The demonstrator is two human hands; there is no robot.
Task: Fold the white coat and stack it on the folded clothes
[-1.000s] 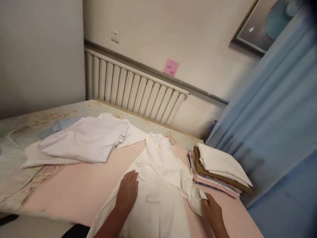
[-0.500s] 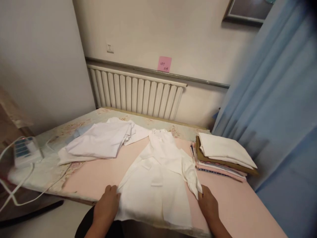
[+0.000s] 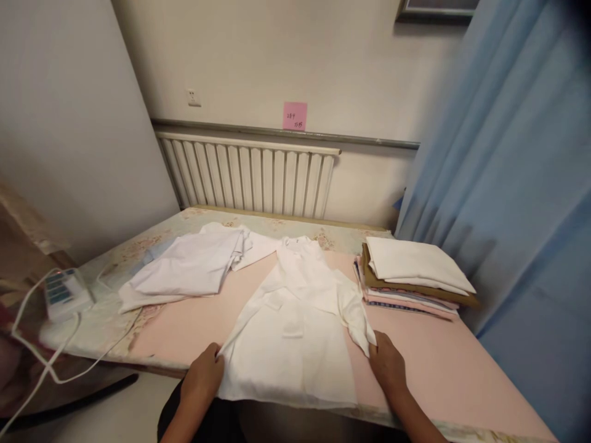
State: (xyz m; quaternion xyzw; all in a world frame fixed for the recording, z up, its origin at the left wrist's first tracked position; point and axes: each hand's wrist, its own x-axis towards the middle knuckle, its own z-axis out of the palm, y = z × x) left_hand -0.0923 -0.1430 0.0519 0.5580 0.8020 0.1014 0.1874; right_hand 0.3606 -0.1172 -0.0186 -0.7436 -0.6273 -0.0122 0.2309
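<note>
A white shirt point(image 3: 295, 320) lies spread on the pink cloth, its collar at the far end and its hem at the table's near edge. My left hand point(image 3: 203, 372) is closed on the shirt's left side, low near the hem. On the other side, my right hand point(image 3: 388, 364) pinches the end of the right sleeve point(image 3: 357, 323), which is drawn toward me. Part of the left sleeve seems to run along or under the left side; I cannot tell exactly.
Crumpled white garments point(image 3: 189, 261) lie at the left. A stack of folded cloths point(image 3: 415, 271) stands at the right, beside a blue curtain point(image 3: 521, 215). A power strip point(image 3: 67, 295) with white cords sits at the left edge. A radiator point(image 3: 249, 175) runs behind the table point(image 3: 484, 381).
The camera view has turned and levelled slightly. Both hands keep their hold on the shirt, which has barely shifted on the table.
</note>
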